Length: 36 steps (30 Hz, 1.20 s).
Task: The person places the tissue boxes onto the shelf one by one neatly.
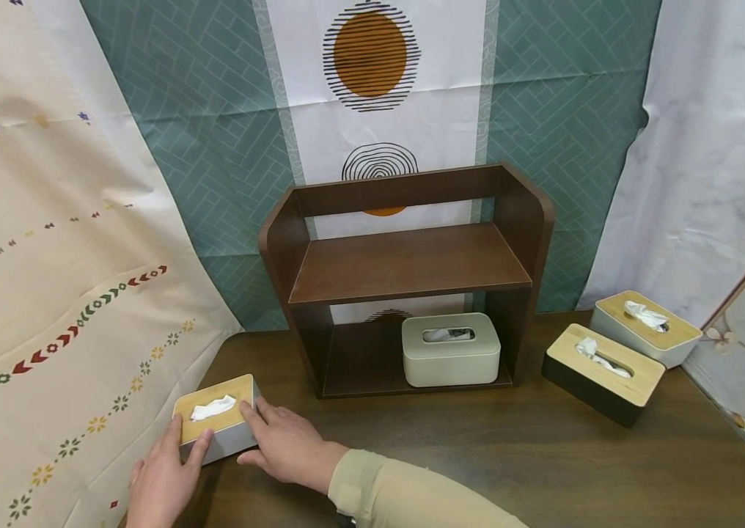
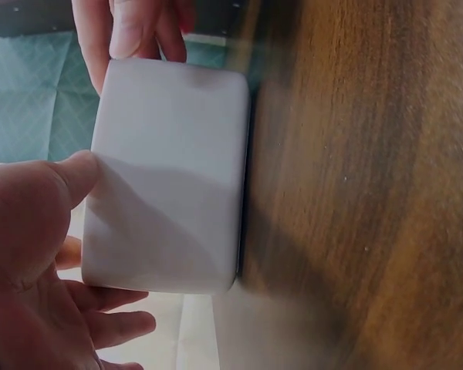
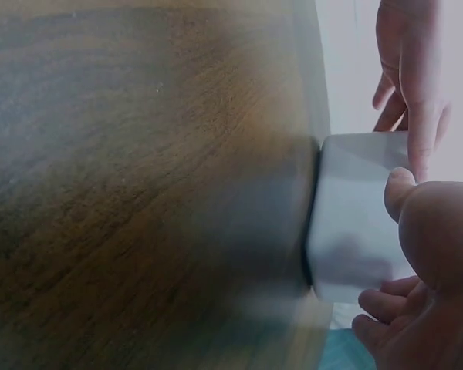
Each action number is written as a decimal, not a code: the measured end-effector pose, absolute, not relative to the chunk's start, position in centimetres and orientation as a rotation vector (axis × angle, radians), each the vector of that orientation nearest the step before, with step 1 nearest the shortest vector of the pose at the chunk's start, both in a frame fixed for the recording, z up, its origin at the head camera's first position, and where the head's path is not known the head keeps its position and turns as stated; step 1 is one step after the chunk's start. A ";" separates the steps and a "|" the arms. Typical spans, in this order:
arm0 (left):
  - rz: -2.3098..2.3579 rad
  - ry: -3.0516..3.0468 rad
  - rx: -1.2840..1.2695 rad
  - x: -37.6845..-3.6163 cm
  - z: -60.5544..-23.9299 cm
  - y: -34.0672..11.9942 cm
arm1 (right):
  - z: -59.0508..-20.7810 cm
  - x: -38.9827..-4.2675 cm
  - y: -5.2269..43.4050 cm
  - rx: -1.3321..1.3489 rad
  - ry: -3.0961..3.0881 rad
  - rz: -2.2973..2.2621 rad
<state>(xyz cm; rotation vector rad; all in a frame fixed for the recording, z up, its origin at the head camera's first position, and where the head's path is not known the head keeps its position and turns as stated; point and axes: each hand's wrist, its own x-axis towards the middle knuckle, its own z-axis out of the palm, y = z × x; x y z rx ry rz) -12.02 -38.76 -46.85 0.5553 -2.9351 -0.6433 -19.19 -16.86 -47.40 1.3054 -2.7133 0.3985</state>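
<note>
A light grey tissue box [image 1: 224,427] with a wooden lid and white tissue poking from its slot sits on the table at the left, turned at an angle. My left hand [image 1: 164,469] holds its left end, thumb at the near upper edge and fingers round the left side. At the right end my right hand [image 1: 293,446] grips it, fingertips near the lid's edge and thumb low in front. In the left wrist view the plain grey side of the box [image 2: 166,177] faces the camera, its base at the table. The right wrist view shows both hands about the box [image 3: 351,220].
A dark brown two-tier shelf [image 1: 405,268] stands at the back, a beige tissue box [image 1: 452,367] on its lower tier. To the right are a black tissue box [image 1: 590,389] and a pale one [image 1: 676,339], both wood-lidded. Patterned cloth [image 1: 82,293] hangs close on the left.
</note>
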 end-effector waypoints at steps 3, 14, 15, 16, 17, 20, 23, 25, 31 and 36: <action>-0.647 -2.932 0.549 -12.0 -46.8 -38.7 | -47.3 -19.0 -16.9 1.298 -2.722 0.417; -0.643 -2.904 0.516 -11.7 -46.8 -38.3 | -47.1 -18.5 -16.9 1.287 -2.734 0.460; -0.642 -2.899 0.520 -11.7 -46.8 -38.3 | -47.1 -18.5 -16.8 1.288 -2.731 0.464; -0.643 -2.895 0.519 -11.7 -46.8 -38.3 | -47.1 -18.5 -16.8 1.289 -2.727 0.465; -0.643 -2.890 0.517 -11.6 -46.8 -38.2 | -47.0 -18.5 -16.8 1.288 -2.725 0.464; -0.651 -2.868 0.522 -11.5 -46.8 -38.1 | -47.0 -18.4 -16.8 1.290 -2.718 0.461; -0.652 -2.837 0.525 -11.3 -46.9 -37.9 | -46.9 -18.2 -16.7 1.285 -2.711 0.456; -0.650 -2.823 0.530 -11.1 -46.9 -37.7 | -46.8 -18.1 -16.5 1.280 -2.708 0.458; -0.623 -2.807 0.531 -10.7 -46.5 -36.7 | -46.5 -17.6 -15.7 1.262 -2.694 0.472; -0.604 -2.832 0.525 -10.4 -45.8 -35.7 | -46.0 -17.1 -14.5 1.240 -2.650 0.471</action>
